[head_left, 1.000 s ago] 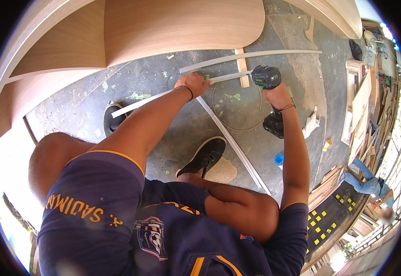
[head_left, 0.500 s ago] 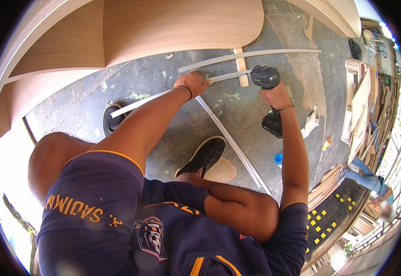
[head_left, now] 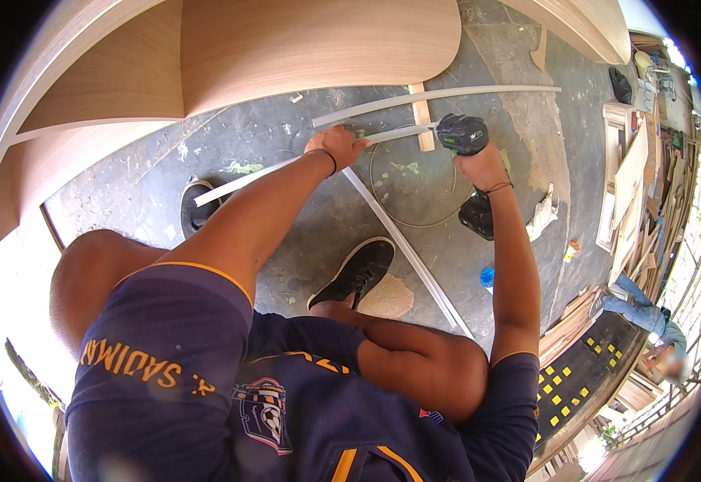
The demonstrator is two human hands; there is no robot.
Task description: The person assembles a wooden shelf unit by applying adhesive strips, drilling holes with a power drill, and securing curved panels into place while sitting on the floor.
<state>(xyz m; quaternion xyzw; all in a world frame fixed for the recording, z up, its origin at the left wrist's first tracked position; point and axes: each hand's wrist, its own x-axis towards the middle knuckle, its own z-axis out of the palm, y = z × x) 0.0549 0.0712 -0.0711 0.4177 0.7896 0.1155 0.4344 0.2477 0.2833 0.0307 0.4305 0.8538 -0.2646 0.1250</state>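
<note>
My left hand (head_left: 337, 146) is closed around a long, narrow, pale metal strip (head_left: 399, 133), which runs from beside my left shoe to the drill's nose. In my right hand (head_left: 483, 167) is a black cordless drill (head_left: 463, 134) with green details, its front end at the strip's right part. The exact contact of the bit is too small to make out. Under the strip, near the drill, lies a short light wooden batten (head_left: 423, 117). A second pale strip (head_left: 447, 92) rests across that batten, farther from me. Another strip (head_left: 407, 249) slants over the floor toward my right knee.
Wood-veneer furniture panels (head_left: 318, 48) stand along the far side and the left. A thin wire loop (head_left: 415, 225) lies on the grey floor. Boards (head_left: 628, 177) are stacked at the right. A person in blue (head_left: 648, 317) is beyond a black mat with yellow squares (head_left: 580, 365).
The drill has tilted very slightly in my right hand. My left hand and the strips stay where they were.
</note>
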